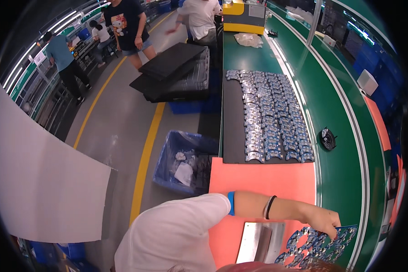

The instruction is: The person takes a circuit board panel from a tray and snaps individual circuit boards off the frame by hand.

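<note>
Green bench (242, 55) surfacing runs away from the wearer in the head view, beside a grey floor with yellow lines, where several people stand or sit. At its far end are a yellow-and-grey machine (244, 19) and a clear plastic bag (248, 40). Nearer, rows of small blue circuit boards (271, 119) cover most of a dark mat (234, 131); a round black part (327, 138) lies to their right. Left of the bench, an open blue bin (167, 159) contains crumpled pale scraps.

Closest to the wearer, a salmon mat (263, 177) carries a shiny metal plate (263, 240). Right of the plate, a panel of linked blue boards (315, 239) extends across salmon and green. The left hand (325, 221) has its fingers curled over the panel's upper edge, pinching it; whether the panel is lifted cannot be told.
</note>
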The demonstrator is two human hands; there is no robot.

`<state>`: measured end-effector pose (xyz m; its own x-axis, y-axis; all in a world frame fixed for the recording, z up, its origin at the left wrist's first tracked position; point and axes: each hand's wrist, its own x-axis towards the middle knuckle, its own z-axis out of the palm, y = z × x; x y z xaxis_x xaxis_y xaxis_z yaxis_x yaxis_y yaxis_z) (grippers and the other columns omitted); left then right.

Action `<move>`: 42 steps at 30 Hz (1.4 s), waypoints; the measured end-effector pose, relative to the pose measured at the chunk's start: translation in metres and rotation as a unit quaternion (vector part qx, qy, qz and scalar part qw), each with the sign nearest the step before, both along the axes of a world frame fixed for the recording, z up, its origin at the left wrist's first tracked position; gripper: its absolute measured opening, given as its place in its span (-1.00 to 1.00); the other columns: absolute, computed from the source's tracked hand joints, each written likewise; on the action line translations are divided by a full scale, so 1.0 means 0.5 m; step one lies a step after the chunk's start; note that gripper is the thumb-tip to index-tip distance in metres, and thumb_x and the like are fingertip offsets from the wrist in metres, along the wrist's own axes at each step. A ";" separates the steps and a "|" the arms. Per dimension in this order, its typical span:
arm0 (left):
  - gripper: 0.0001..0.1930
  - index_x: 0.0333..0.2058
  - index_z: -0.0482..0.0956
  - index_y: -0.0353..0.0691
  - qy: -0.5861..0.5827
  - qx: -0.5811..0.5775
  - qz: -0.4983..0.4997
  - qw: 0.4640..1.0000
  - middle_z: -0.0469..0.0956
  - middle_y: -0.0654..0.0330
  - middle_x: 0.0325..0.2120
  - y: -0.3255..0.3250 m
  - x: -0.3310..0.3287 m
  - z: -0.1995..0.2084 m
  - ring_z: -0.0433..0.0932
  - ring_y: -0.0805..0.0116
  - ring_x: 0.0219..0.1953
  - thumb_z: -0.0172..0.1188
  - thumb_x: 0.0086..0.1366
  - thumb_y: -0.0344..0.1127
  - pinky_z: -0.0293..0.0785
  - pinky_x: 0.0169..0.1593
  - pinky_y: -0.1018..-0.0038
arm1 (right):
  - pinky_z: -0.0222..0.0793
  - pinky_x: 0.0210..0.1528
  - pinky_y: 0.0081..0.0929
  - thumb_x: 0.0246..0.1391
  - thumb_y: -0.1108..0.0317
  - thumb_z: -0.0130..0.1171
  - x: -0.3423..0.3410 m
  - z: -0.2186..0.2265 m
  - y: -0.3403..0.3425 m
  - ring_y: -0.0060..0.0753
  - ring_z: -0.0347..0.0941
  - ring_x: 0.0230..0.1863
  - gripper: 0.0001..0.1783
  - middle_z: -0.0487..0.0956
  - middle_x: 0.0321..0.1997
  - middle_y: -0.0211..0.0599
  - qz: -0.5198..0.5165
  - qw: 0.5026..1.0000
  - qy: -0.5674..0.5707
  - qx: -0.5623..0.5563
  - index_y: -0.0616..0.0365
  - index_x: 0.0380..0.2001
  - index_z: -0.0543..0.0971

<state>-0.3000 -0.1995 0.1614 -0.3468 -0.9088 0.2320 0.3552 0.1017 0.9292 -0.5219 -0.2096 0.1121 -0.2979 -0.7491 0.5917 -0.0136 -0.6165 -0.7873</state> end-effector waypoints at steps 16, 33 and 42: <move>-0.82 -0.42 0.53 -0.38 -0.007 0.029 0.003 1.000 0.52 0.21 -0.51 -0.016 -0.020 -0.016 0.46 0.47 -0.46 0.11 0.07 -0.35 0.36 -0.35 0.48 | 0.21 -0.52 -0.66 0.01 0.40 0.09 -0.020 0.053 0.002 -0.56 0.31 -0.51 -0.80 0.50 -0.47 -0.35 -0.157 0.975 0.121 0.098 0.28 -0.31 0.56; -0.70 -0.33 0.52 -0.41 -0.094 -0.037 0.034 0.994 0.47 0.12 -0.56 0.010 -0.017 0.018 0.43 0.40 -0.44 0.08 0.08 -0.25 0.38 -0.35 0.41 | 0.42 -0.23 -0.53 -0.02 0.37 0.21 -0.012 0.012 0.017 -0.30 0.46 -0.34 -0.70 0.54 -0.35 -0.04 -0.177 0.956 0.232 0.025 0.44 -0.29 0.51; -0.70 -0.15 0.48 -0.27 -0.103 0.138 0.053 0.984 0.47 0.27 -0.30 0.007 -0.005 0.036 0.43 0.56 -0.32 0.04 0.20 -0.25 0.37 -0.30 0.56 | -0.22 -0.65 -0.64 0.25 0.38 -0.20 -0.063 0.013 -0.024 -0.70 -0.17 -0.64 -0.81 -0.04 -0.61 -0.56 0.321 0.826 -0.457 0.076 0.31 -0.28 0.35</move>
